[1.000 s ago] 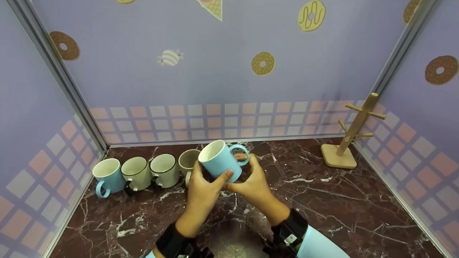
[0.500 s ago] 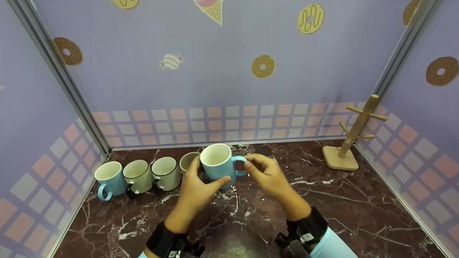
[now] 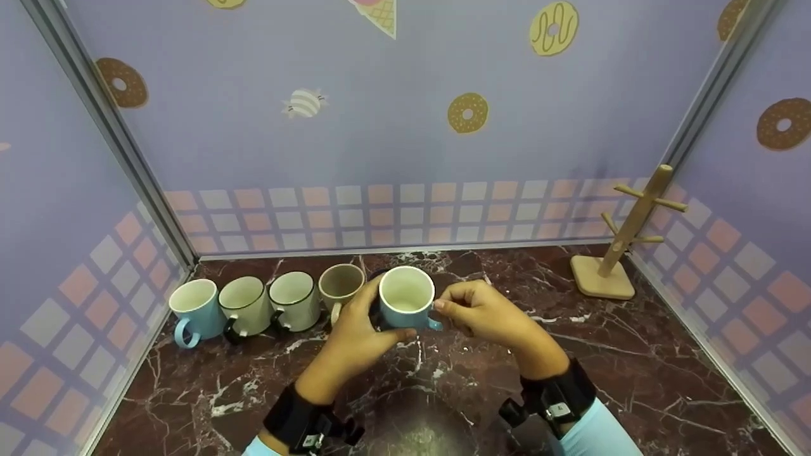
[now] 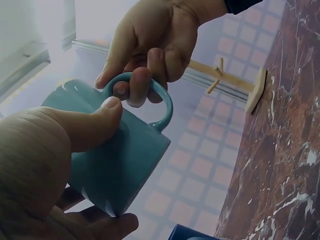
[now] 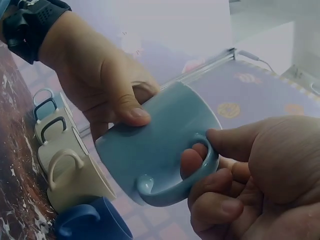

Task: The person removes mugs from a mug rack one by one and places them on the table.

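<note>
Both hands on one light blue mug (image 3: 405, 306), held just above the dark marble surface (image 3: 602, 354), mouth up, white inside showing in the head view. My left hand (image 3: 355, 332) wraps the mug's body: thumb pressed across the near wall, the other fingers curled round the far side and underneath. That grip is closed on the mug. My right hand (image 3: 488, 313) has the handle (image 4: 150, 100); in the left wrist view one finger passes through the loop and the thumb sits on its outer edge. That grip, too, is grasping the mug, by the handle only.

The right wrist view (image 5: 160, 145) shows the mug tilted from that angle, its base toward the camera and the handle low, my finger visible inside the loop.

Left of the held mug, a row of mugs stands on the surface along the back wall: a beige mug (image 3: 341, 285) just beside my left hand, then two cream mugs with dark rims and dark handles (image 3: 293, 299) (image 3: 244, 304), then another light blue mug (image 3: 195, 304) at the far left end. A dark blue mug (image 5: 92, 220) shows low in the right wrist view; in the head view it is mostly hidden behind my hands.

Far right corner: a wooden mug tree (image 3: 624, 234) stands on its square base, pegs bare, well apart from my hands.
</note>
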Demonstrator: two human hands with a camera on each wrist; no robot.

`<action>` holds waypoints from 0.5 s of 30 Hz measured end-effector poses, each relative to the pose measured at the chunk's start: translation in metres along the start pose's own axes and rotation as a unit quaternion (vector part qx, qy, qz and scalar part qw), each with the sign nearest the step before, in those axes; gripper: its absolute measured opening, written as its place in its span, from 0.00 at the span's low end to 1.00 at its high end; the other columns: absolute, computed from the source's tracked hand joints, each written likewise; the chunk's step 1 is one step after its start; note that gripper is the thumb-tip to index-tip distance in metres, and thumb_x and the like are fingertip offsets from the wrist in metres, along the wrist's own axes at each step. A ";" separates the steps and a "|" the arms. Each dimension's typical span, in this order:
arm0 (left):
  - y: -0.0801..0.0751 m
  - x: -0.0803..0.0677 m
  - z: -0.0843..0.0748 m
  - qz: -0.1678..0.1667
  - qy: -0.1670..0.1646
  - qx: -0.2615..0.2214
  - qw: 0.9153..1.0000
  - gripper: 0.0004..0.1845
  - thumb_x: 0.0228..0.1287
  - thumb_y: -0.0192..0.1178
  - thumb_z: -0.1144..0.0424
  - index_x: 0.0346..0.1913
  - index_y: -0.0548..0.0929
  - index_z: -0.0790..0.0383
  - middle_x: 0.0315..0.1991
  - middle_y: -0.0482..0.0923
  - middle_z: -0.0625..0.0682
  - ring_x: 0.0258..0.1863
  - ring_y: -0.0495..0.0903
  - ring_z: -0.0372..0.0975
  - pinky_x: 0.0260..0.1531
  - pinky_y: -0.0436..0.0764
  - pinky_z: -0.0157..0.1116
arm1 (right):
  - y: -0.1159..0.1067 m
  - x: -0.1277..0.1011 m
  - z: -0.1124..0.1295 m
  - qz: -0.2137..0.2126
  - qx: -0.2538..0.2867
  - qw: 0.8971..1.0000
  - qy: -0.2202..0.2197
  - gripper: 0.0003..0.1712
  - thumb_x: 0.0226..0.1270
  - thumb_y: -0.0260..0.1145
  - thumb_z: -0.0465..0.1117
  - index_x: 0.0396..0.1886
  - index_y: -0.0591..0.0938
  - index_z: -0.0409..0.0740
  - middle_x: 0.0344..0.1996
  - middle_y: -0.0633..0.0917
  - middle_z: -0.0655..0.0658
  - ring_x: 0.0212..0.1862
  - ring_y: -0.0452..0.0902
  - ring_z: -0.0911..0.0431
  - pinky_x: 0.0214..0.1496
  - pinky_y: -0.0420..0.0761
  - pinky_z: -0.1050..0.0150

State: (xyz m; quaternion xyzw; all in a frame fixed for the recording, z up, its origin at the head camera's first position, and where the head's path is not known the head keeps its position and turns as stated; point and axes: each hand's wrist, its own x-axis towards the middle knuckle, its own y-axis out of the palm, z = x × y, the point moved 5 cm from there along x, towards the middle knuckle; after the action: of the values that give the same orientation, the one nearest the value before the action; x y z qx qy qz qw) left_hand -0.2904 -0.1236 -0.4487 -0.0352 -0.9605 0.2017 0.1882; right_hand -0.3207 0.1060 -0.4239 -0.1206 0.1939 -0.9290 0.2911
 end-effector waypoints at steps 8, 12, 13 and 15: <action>0.002 -0.001 0.000 -0.016 0.010 0.044 0.999 0.56 0.56 0.90 0.49 0.84 0.72 0.61 0.76 0.82 0.59 0.76 0.81 0.56 0.82 0.74 0.64 | -0.005 0.000 -0.002 -0.018 -0.012 1.000 0.012 0.20 0.90 0.64 0.42 0.38 0.86 0.31 0.23 0.81 0.54 0.21 0.72 0.64 0.21 0.75 0.72; 0.003 -0.002 -0.005 -0.025 0.024 0.056 0.998 0.53 0.62 0.87 0.49 0.84 0.72 0.64 0.74 0.82 0.62 0.74 0.82 0.56 0.75 0.86 0.56 | -0.012 -0.002 -0.005 -0.038 -0.003 0.999 0.023 0.23 0.91 0.64 0.45 0.39 0.85 0.28 0.23 0.81 0.51 0.20 0.73 0.63 0.21 0.76 0.71; 0.003 -0.002 -0.006 -0.026 0.027 0.057 0.998 0.51 0.64 0.86 0.50 0.83 0.73 0.65 0.73 0.82 0.62 0.73 0.84 0.55 0.73 0.88 0.54 | -0.014 -0.002 -0.006 -0.042 0.000 0.999 0.027 0.24 0.91 0.64 0.45 0.39 0.84 0.27 0.23 0.82 0.51 0.20 0.73 0.62 0.21 0.76 0.70; 0.004 -0.003 -0.008 -0.025 0.032 0.060 0.997 0.46 0.67 0.83 0.52 0.82 0.75 0.65 0.72 0.83 0.61 0.71 0.86 0.55 0.70 0.90 0.50 | -0.018 -0.002 -0.009 -0.049 0.012 0.998 0.035 0.25 0.91 0.64 0.45 0.39 0.84 0.25 0.24 0.84 0.49 0.20 0.75 0.62 0.21 0.77 0.70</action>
State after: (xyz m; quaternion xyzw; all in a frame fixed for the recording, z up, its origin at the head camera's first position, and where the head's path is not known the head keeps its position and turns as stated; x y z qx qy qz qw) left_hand -0.2847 -0.1176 -0.4443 -0.0066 -0.9406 0.2535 0.2257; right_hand -0.3310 0.1239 -0.4247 -0.0942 0.1864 -0.9481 0.2397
